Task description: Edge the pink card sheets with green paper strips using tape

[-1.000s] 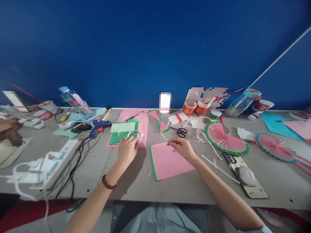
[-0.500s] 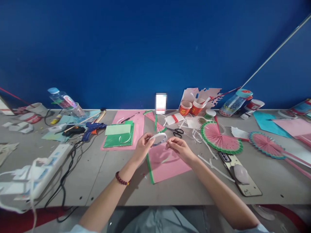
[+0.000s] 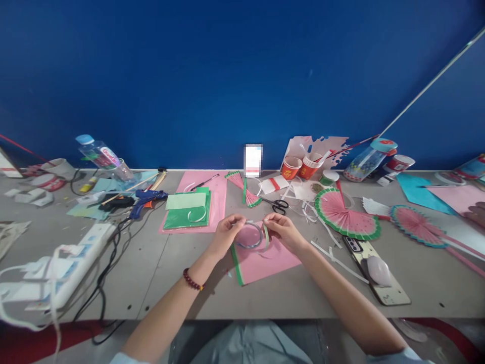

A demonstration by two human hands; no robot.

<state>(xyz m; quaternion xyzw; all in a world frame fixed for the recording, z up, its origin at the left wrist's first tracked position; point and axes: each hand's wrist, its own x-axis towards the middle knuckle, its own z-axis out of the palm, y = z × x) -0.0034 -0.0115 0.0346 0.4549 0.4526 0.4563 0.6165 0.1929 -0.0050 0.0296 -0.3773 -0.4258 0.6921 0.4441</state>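
Note:
My left hand (image 3: pixel 226 233) pinches a thin roll of tape (image 3: pixel 248 235) and holds it upright over a pink paper sheet with a green edge (image 3: pixel 265 259). My right hand (image 3: pixel 285 231) is closed in a pinch on the tape's loose end (image 3: pixel 266 233), beside the roll. A beaded bracelet (image 3: pixel 192 280) is on my left wrist. Just beyond the hands lie a folded pink paper fan (image 3: pixel 244 188) and black scissors (image 3: pixel 277 205).
Green sheets on pink paper (image 3: pixel 189 210), a blue glue gun (image 3: pixel 146 198), a power strip (image 3: pixel 85 250) with cables, a bottle (image 3: pixel 102 156), red cups (image 3: pixel 301 167), watermelon paper fans (image 3: pixel 343 215), a phone (image 3: pixel 375 270) and white paper strips lie on the grey table (image 3: pixel 162 273). Another person's hand (image 3: pixel 476 212) shows far right.
My left hand picked the tape roll up from beside the green sheets and brought it to the middle. Both hands now hold it, lower, over the pink sheet.

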